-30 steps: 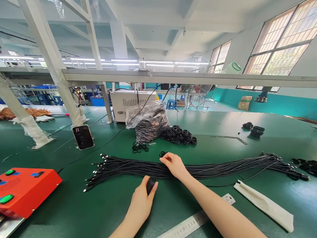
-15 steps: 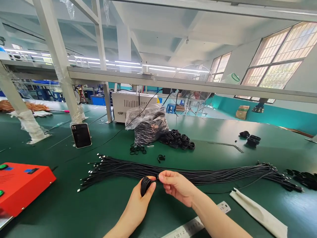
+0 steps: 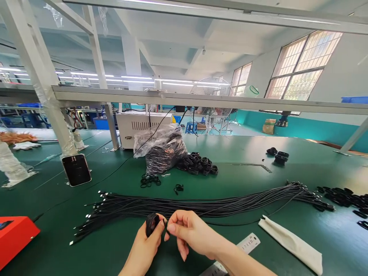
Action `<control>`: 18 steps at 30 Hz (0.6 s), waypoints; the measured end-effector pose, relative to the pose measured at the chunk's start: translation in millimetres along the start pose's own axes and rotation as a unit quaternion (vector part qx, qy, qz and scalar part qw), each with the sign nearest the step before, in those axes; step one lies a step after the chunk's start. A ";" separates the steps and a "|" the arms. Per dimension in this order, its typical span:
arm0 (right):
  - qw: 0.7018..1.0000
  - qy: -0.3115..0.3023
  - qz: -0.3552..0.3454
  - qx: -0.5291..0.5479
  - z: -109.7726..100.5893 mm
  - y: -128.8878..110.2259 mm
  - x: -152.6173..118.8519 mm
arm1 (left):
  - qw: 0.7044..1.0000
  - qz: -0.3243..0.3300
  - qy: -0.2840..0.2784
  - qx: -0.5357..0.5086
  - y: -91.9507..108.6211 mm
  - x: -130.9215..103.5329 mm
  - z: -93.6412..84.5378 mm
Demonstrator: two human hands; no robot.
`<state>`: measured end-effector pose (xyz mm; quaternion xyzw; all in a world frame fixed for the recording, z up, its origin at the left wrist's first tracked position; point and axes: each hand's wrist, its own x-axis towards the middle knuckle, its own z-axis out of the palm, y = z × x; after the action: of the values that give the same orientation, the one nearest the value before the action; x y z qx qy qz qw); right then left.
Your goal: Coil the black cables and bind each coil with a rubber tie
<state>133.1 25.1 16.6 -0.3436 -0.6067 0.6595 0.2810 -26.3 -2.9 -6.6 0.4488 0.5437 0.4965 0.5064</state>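
My left hand (image 3: 145,243) is closed round a small black cable coil (image 3: 151,224), low in the middle of the head view. Just right of it, my right hand (image 3: 186,234) pinches a thin black strip (image 3: 165,226) at the coil's side. Behind both hands a long bundle of black cables (image 3: 224,206) lies across the green table (image 3: 115,253). A small black loop (image 3: 178,188) and a group of black loops (image 3: 150,180) rest beyond the bundle.
Farther back are a plastic bag of black coils (image 3: 163,153), piled coils (image 3: 201,164) and a white machine box (image 3: 126,132). A phone (image 3: 76,170) leans at the left, near a red device (image 3: 17,239). A ruler (image 3: 248,242) and white cloth (image 3: 290,243) lie right.
The view has turned to the right, so the table objects sit farther left. The fingers of my right hand have shifted, and more of the strip shows between the hands.
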 end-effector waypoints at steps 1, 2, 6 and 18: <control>1.000 -0.003 0.016 -0.011 -0.3 -1.1 -0.5 | 1.000 0.004 0.011 0.007 1.4 -0.2 -1.5; 0.999 -0.008 0.033 -0.024 -1.1 -2.4 -0.9 | 1.000 0.008 0.019 0.016 2.6 -0.6 -2.8; 0.987 -0.077 0.082 -0.115 -10.4 -10.8 -6.4 | 0.998 0.029 -0.040 0.049 5.2 -4.8 -3.4; 0.819 0.096 -0.052 -0.563 14.8 -33.3 -30.5 | 0.949 0.088 -0.119 0.279 -8.5 -6.4 -1.6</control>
<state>138.3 -4.4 53.6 -0.4719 -0.8589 0.1514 0.1295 -27.3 -10.2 -14.4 0.6738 0.5549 0.3104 0.3764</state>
